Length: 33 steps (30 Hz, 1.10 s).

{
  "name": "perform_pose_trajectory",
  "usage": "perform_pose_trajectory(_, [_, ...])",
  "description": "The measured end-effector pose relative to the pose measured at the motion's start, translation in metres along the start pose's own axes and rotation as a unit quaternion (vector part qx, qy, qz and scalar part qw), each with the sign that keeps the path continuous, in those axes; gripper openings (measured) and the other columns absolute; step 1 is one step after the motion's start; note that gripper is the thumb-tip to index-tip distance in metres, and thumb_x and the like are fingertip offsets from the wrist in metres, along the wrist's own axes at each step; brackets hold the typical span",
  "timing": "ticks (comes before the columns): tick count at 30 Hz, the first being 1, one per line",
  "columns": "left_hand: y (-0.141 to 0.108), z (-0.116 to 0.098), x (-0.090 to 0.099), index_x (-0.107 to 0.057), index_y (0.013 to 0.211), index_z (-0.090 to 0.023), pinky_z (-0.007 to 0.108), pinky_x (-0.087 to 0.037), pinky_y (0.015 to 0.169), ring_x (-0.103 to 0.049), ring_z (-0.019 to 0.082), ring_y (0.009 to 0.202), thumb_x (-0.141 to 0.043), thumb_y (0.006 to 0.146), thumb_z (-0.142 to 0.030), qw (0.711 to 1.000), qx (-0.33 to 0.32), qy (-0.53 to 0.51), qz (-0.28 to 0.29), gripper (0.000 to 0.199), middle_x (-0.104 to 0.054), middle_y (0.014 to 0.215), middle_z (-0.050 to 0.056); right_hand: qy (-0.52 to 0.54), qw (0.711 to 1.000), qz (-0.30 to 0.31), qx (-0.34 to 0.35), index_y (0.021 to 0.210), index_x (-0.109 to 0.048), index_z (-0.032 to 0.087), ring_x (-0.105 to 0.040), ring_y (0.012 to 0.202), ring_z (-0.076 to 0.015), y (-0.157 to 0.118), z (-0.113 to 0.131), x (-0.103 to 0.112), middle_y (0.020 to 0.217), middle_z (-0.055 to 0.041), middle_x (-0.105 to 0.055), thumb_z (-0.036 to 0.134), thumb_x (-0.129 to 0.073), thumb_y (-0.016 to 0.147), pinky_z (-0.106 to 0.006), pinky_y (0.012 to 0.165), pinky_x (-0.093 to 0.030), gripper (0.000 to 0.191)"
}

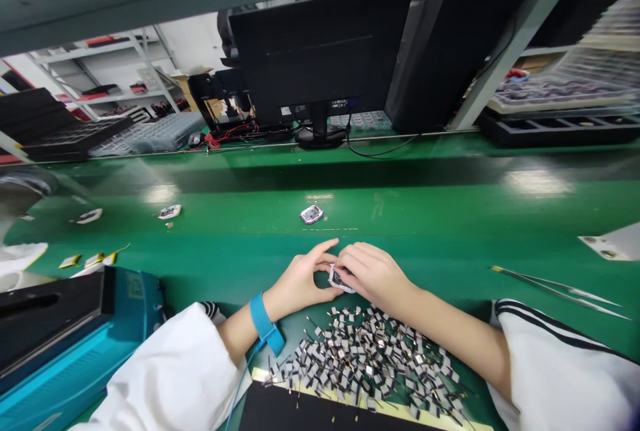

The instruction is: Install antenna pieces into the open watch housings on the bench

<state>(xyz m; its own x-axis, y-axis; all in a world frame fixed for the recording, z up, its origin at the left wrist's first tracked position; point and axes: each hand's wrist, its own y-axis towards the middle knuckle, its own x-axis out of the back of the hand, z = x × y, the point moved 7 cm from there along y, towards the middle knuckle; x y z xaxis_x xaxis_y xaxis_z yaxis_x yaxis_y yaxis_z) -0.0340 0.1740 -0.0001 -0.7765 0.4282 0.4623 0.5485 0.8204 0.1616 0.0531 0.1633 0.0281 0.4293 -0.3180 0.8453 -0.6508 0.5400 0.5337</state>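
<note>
Head view: left-hand grip (299,282) and right-hand grip (374,275) clamp a small flat module (339,278) together. It looks light and fragile; hold its edges.

The counter (450,218) is glossy green, and the module (338,278) at lower middle is dark with a white rim. The heap of parts (365,358) below it is banded black and silver with gold leads. The left sleeve (170,371) and right sleeve (560,358) are white with black stripes near the cuffs, the wrist strap (263,324) is bright blue, the machine (65,344) at lower left is teal and black, and the monitor (320,51) at top is black.
</note>
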Motion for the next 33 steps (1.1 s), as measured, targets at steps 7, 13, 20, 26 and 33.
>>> perform_pose_trajectory(7, [0.001,-0.002,0.003,-0.034,0.118,-0.018,0.031,-0.049,0.083,-0.060,0.014,0.086,-0.063,0.062,-0.012,0.997,0.013,0.053,-0.055,0.064,-0.060,0.101,0.004,-0.047,0.999,-0.002,0.017,0.077,-0.058,0.014,-0.045,0.064,-0.0158,-0.002,0.005,0.007,0.070,-0.0052,-0.054,0.012,-0.041,0.082,-0.027,0.057,-0.037,0.018])
perform_pose_trajectory(13, [-0.001,-0.005,0.005,-0.040,0.114,-0.019,0.036,-0.046,0.087,-0.057,0.018,0.092,-0.061,0.062,-0.011,0.992,0.022,0.076,-0.097,0.056,-0.059,0.102,0.004,-0.082,0.997,-0.004,-0.002,0.070,-0.056,0.010,-0.045,0.062,-0.0197,0.006,0.013,0.007,0.065,-0.0083,-0.050,0.001,-0.037,0.076,-0.032,0.057,-0.037,0.022])
perform_pose_trajectory(20, [-0.003,0.001,0.012,-0.036,0.113,-0.018,0.033,-0.049,0.086,-0.059,0.015,0.090,-0.067,0.061,-0.013,0.992,0.033,-0.029,-0.116,0.061,-0.060,0.098,0.005,0.025,0.998,-0.026,-0.047,0.074,-0.052,0.014,-0.048,0.068,-0.0156,0.009,-0.004,0.001,0.072,-0.0054,-0.053,0.008,-0.040,0.081,-0.026,0.061,-0.043,0.015])
perform_pose_trajectory(26, [-0.001,0.006,0.012,-0.039,0.108,-0.016,0.033,-0.050,0.085,-0.060,0.015,0.088,-0.069,0.058,-0.011,0.986,0.058,-0.110,-0.110,0.059,-0.060,0.096,0.007,0.123,0.986,-0.035,-0.106,0.077,-0.053,0.016,-0.051,0.073,-0.0111,0.006,-0.019,-0.002,0.077,-0.0033,-0.052,0.015,-0.048,0.081,-0.022,0.065,-0.045,0.007])
perform_pose_trajectory(33, [0.000,0.017,0.011,-0.041,0.103,-0.016,0.037,-0.050,0.084,-0.060,0.016,0.086,-0.069,0.055,-0.007,0.982,0.102,-0.119,-0.108,0.056,-0.061,0.092,0.006,0.133,0.989,0.016,-0.056,0.071,-0.057,0.017,-0.050,0.072,-0.0125,0.002,-0.014,-0.009,0.076,-0.0039,-0.053,0.019,-0.044,0.081,-0.024,0.063,-0.043,0.017])
